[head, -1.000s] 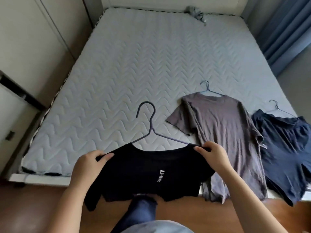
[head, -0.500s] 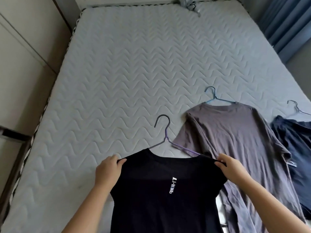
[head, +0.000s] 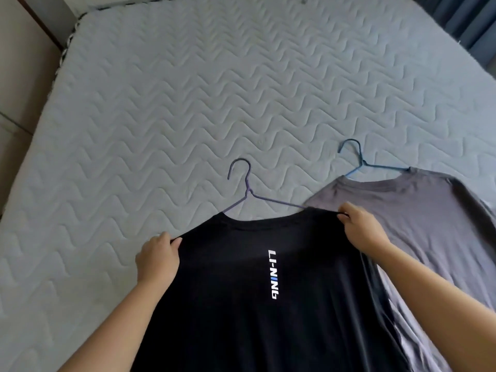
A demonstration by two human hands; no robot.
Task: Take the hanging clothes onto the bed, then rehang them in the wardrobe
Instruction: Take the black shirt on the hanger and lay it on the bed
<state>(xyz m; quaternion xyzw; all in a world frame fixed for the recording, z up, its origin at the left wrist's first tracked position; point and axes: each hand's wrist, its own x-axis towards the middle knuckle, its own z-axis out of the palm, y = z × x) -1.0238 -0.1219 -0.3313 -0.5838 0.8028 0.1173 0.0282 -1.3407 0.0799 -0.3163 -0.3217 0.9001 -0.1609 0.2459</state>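
A black T-shirt [head: 241, 304] with a white vertical logo is on a purple wire hanger [head: 248, 193] and stretches over the near part of the bed [head: 161, 103]. My left hand [head: 157, 257] grips its left shoulder. My right hand [head: 361, 228] pinches its right shoulder. To the right a grey T-shirt [head: 418, 210] lies flat on a blue hanger [head: 357, 163]; the black shirt's edge overlaps it.
The quilted grey mattress stretches away ahead and to the left. Beige wardrobe panels [head: 16, 76] run along the bed's left side. Blue curtains [head: 467, 20] hang at the far right corner.
The black shirt has moved forward from the bed's foot onto the mattress, next to the grey shirt. The view has closed in; the navy garment at the right has left the view.
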